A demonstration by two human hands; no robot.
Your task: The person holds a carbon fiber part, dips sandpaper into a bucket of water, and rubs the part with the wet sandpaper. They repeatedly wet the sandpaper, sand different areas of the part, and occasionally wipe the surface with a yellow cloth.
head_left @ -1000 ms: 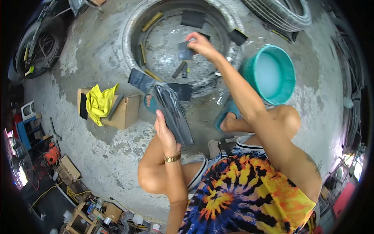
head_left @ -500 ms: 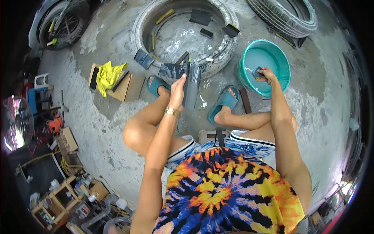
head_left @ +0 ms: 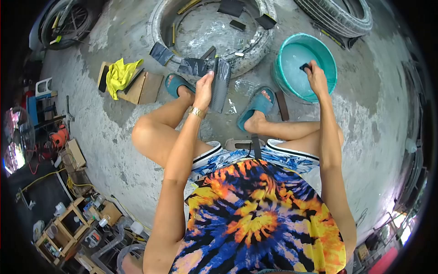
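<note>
My left hand (head_left: 205, 91), with a gold watch at the wrist, is closed on the edge of a long, glossy dark-grey panel (head_left: 222, 86). The panel is held tilted in front of the tire, between my sandalled feet. My right hand (head_left: 317, 79) reaches over the teal bucket (head_left: 334, 68), which holds cloudy water. Its fingers pinch a small dark piece (head_left: 304, 67), perhaps folded sandpaper, mostly covered by the fingers. Beside the left hand, a black glossy piece (head_left: 191, 66) lies at the tire's near edge.
A large tire (head_left: 157, 27) lies flat, with dark pads and strips on and inside it. A yellow cloth (head_left: 119, 77) covers part of a wooden block (head_left: 148, 89). More tires (head_left: 340, 20) lie at upper right. Cluttered wooden shelving (head_left: 68, 228) stands at lower left.
The view has shifted slightly, so the floor items appear higher and farther left. My right hand has shifted rightward over the bucket, and less of the dark piece shows. My left hand keeps the panel.
</note>
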